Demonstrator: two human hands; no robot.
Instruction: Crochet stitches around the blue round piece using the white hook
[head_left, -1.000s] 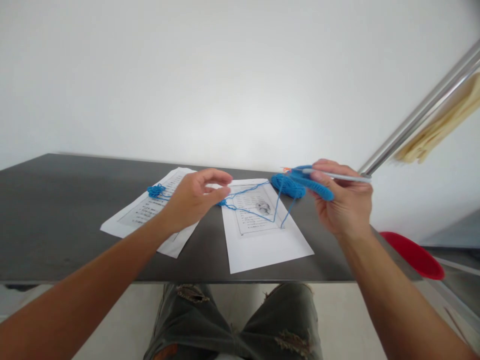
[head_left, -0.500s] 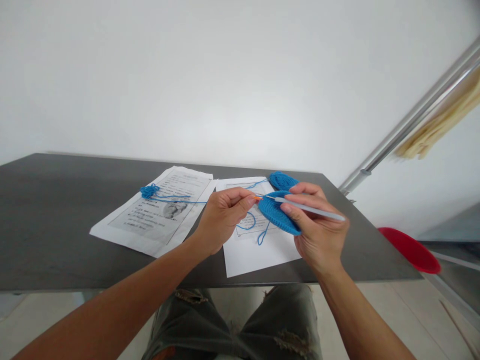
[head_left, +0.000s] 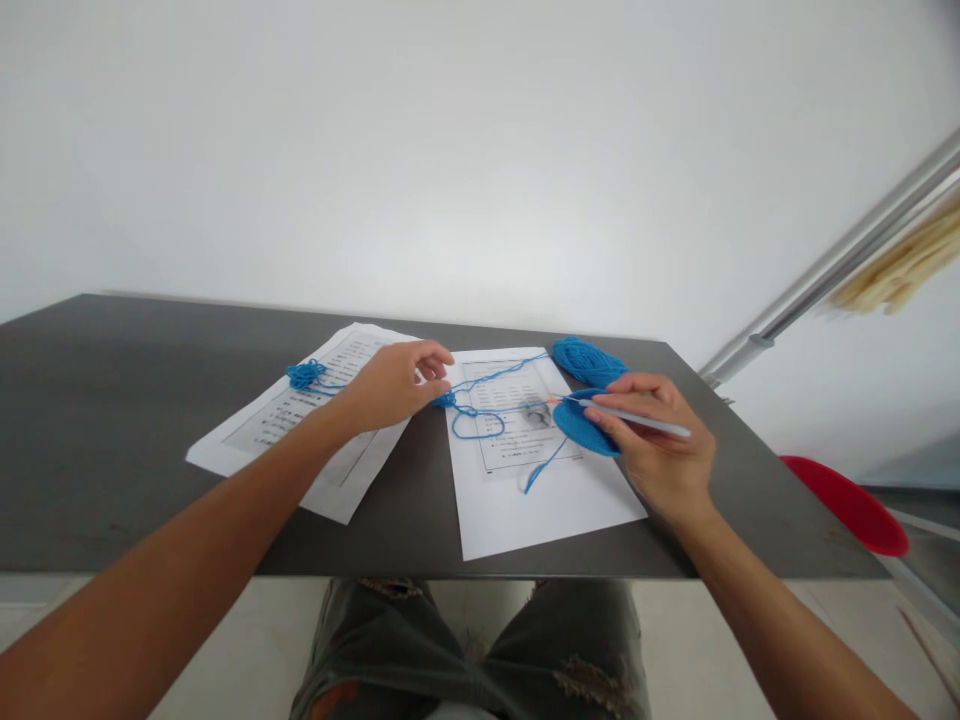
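My right hand (head_left: 664, 440) grips a crochet hook (head_left: 637, 416) with a pale handle, along with a round blue crocheted piece (head_left: 581, 428). A small orange bit (head_left: 553, 402) shows at the left edge of that piece, too small to name. My left hand (head_left: 394, 385) is over the left sheet, thumb and fingers apart, with nothing gripped. Just by its thumb lies a small tangle of blue yarn (head_left: 445, 399); whether they touch I cannot tell. Blue strands run from there to the crocheted piece and to a larger yarn ball (head_left: 585, 361).
Two printed sheets, a left one (head_left: 330, 495) and a right one (head_left: 525, 525), lie on the dark table (head_left: 150, 420). A second small yarn bundle (head_left: 306, 375) rests on the left sheet. A red seat (head_left: 847, 505) and a metal pole (head_left: 810, 310) stand at the right.
My left hand has let go at the crocheted piece's edge and moved left, its fingers now apart. My right hand still holds the hook and piece. The view has shifted slightly.
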